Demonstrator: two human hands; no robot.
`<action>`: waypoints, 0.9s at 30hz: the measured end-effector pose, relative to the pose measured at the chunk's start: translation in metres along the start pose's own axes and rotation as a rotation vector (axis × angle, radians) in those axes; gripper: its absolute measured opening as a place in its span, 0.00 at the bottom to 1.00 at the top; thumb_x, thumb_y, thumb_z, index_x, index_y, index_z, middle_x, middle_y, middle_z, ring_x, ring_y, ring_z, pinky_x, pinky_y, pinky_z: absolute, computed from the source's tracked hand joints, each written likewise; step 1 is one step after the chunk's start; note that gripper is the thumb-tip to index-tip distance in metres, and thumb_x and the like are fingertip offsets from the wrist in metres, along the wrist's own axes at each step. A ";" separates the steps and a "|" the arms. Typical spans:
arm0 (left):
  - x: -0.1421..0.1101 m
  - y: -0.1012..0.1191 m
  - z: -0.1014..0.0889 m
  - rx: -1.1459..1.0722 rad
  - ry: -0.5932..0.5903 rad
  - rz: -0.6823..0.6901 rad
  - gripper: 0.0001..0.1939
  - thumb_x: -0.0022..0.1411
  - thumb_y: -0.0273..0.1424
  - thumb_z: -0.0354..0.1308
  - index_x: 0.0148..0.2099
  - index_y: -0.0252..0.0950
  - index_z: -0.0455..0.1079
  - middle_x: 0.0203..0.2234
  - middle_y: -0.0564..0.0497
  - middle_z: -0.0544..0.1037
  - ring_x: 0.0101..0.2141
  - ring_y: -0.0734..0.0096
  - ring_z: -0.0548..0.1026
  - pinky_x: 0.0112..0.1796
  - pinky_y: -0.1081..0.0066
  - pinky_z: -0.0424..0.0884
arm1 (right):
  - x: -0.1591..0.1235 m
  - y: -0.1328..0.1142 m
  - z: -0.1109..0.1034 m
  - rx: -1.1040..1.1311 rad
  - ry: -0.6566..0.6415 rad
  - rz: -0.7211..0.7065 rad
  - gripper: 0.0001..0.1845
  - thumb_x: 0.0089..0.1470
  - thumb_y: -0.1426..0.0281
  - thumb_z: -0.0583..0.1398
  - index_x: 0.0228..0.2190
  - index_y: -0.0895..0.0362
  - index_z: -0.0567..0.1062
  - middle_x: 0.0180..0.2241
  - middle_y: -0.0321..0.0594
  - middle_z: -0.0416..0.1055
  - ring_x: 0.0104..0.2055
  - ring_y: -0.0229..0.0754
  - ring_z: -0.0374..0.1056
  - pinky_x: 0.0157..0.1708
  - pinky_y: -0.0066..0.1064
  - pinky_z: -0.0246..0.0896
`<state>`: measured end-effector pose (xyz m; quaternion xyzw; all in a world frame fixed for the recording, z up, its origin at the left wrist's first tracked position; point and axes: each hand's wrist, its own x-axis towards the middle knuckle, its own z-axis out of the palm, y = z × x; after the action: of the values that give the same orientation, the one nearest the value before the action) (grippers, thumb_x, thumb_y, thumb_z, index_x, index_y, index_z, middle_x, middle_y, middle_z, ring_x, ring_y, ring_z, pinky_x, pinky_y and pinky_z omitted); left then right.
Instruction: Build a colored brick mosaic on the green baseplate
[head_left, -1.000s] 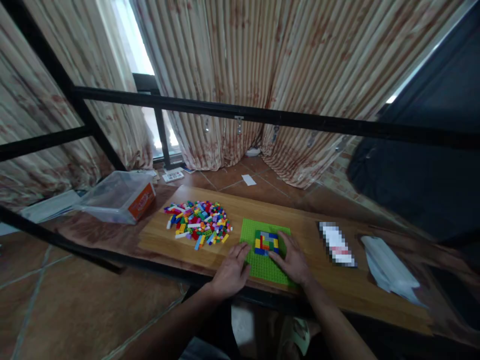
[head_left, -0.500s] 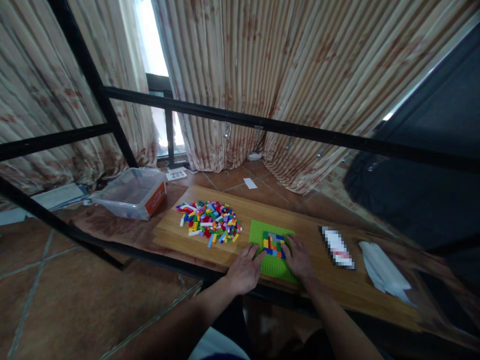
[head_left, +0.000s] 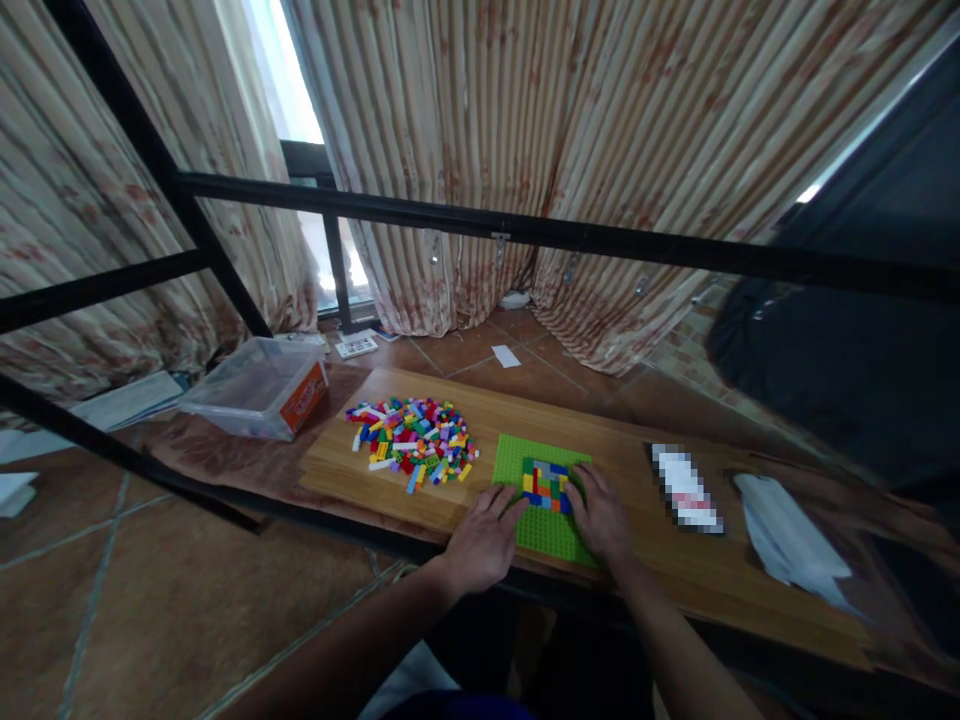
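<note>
A green studded baseplate (head_left: 508,455) lies on the wooden board, bearing a low block of blue, yellow, red, orange and grey toy bricks (head_left: 546,485). My left hand (head_left: 484,540) rests over the plate's left edge. Its fingers are stretched forward, and its thumb reaches to the block's lower left corner. On the other side my right hand (head_left: 601,515) lies along the block's right edge, fingers extended and touching or very near the blue bricks. I see nothing lifted in either hand. A heap of loose mixed-colour bricks (head_left: 416,440) is spread left of the plate.
A clear plastic box (head_left: 259,390) with an orange label stands at the left. Right of the plate lie a pixelated flat item (head_left: 686,488) and a whitish plastic packet (head_left: 791,530) on the wooden board (head_left: 450,515). A black metal rail (head_left: 465,218) crosses behind.
The camera view has shifted slightly, so the whole scene sits a little differently. Both hands stay at the plate, with hardly any finger movement; the bricks look unchanged.
</note>
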<state>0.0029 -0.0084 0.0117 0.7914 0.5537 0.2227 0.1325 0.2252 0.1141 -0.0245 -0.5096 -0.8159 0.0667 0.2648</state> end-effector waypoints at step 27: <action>0.030 -0.001 -0.010 -0.095 -0.020 -0.090 0.30 0.51 0.22 0.49 0.58 0.41 0.60 0.55 0.48 0.67 0.52 0.58 0.65 0.53 0.54 0.62 | 0.005 -0.025 -0.018 0.042 -0.086 0.127 0.23 0.63 0.62 0.46 0.57 0.51 0.65 0.60 0.49 0.56 0.61 0.56 0.51 0.56 0.55 0.49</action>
<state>0.0060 0.0195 0.0262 0.7606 0.5764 0.2346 0.1852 0.2127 0.1037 0.0020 -0.5512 -0.7912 0.1221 0.2352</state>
